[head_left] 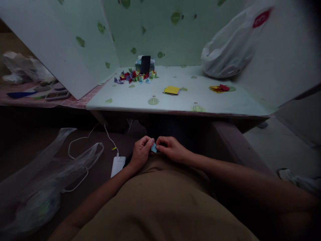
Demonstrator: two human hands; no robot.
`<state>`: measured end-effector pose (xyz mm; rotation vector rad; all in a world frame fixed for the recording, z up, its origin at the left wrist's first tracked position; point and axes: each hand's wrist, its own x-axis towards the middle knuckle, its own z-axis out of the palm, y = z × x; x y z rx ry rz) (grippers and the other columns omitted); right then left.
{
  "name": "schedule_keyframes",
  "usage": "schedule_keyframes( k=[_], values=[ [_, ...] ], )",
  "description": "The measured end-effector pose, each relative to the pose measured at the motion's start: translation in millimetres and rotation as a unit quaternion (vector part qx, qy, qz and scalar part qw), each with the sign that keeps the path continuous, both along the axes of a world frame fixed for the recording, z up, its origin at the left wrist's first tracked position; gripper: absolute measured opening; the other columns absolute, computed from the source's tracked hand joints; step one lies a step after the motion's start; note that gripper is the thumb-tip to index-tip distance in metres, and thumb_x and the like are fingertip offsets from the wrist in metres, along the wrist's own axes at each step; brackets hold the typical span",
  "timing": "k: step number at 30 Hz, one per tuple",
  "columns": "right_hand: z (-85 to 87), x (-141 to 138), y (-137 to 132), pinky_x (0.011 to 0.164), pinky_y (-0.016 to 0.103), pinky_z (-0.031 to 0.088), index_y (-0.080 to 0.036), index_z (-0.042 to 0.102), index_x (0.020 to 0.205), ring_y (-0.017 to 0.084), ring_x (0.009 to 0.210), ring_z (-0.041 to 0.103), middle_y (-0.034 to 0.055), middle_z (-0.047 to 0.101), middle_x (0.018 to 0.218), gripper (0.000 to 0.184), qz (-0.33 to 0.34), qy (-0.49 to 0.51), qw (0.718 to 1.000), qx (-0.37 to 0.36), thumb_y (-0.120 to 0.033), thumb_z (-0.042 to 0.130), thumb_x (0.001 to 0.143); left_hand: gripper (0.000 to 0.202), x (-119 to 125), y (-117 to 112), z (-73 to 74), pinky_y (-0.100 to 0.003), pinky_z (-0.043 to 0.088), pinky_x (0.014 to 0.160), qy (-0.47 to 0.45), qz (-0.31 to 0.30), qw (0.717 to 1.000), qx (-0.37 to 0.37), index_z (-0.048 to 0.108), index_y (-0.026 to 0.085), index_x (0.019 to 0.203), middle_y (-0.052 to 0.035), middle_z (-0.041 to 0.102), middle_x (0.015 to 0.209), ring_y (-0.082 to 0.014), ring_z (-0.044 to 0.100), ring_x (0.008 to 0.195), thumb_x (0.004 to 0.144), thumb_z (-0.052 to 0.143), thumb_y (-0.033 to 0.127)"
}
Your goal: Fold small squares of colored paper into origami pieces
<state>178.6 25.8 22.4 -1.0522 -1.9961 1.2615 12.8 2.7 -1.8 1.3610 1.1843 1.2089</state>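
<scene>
A small piece of light blue paper [154, 148] is pinched between my two hands, low in front of my shirt. It looks folded, though its exact shape is too small to make out. My left hand [141, 151] grips its left side with thumb and fingers. On the other side, the fingertips of my right hand [173, 149] close on its edge. Beyond them on the table lie a pile of small folded paper cranes [130, 77] in several colours, a stack of square yellow paper [172, 90] and a heap of red and yellow paper pieces [219, 88].
A phone [145, 64] leans on a tissue box [137, 63] at the table's back. A white plastic bag [225, 53] hangs at the right. Left of me are a white power bank [118, 166] with a cable and a clear plastic bag [45, 194].
</scene>
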Motion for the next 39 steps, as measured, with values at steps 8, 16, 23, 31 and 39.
schedule_keyframes(
  k=[8,16,23,31,39],
  values=[
    [1.2,4.3,4.0,0.053,0.023,0.035,-0.016,0.056,0.073,0.011,0.058,0.047,-0.0006,0.055,0.066,0.016,-0.058,0.055,0.996,-0.026,-0.03,0.056,0.082,0.029,-0.4,3.4,3.0,-0.022,0.042,0.058,-0.042,-0.067,0.996,-0.044,0.061,0.015,0.082,0.0007,0.062,0.07,-0.0094,0.054,0.056,0.084,0.063,0.044],
    [1.9,7.5,9.9,0.053,0.023,0.038,-0.016,0.056,0.074,0.011,0.06,0.05,-0.0013,0.055,0.066,0.023,-0.003,0.085,0.995,-0.051,-0.037,0.061,0.081,0.03,0.3,2.4,1.3,-0.021,0.037,0.054,-0.017,-0.13,0.989,-0.063,0.056,0.016,0.074,0.0031,0.056,0.061,-0.0082,0.048,0.051,0.081,0.065,0.043],
    [5.2,8.0,6.2,0.052,0.023,0.036,-0.017,0.055,0.068,0.011,0.054,0.048,-0.0022,0.054,0.058,0.027,-0.048,0.091,0.994,-0.038,-0.038,0.059,0.084,0.03,-0.9,1.3,6.6,-0.023,0.037,0.059,0.037,-0.139,0.99,-0.007,0.059,0.015,0.073,0.0019,0.056,0.061,-0.0102,0.049,0.057,0.088,0.056,0.041],
    [9.0,5.0,2.9,0.051,0.023,0.035,-0.017,0.054,0.067,0.01,0.051,0.047,-0.0027,0.054,0.056,0.029,-0.04,0.093,0.994,-0.051,-0.039,0.057,0.086,0.034,-0.4,1.6,0.4,-0.022,0.032,0.051,0.018,-0.13,0.991,-0.02,0.05,0.017,0.07,0.005,0.048,0.058,-0.0077,0.039,0.049,0.088,0.056,0.045],
    [24.0,18.4,17.4,0.05,0.025,0.038,-0.018,0.052,0.068,0.01,0.048,0.05,-0.0028,0.055,0.056,0.03,-0.149,0.154,0.975,-0.058,-0.041,0.06,0.084,0.024,-16.1,-33.8,54.6,-0.029,0.05,0.061,-0.029,-0.095,0.995,-0.004,0.066,0.02,0.081,-0.006,0.065,0.079,-0.0172,0.059,0.069,0.087,0.062,0.043]
  ],
)
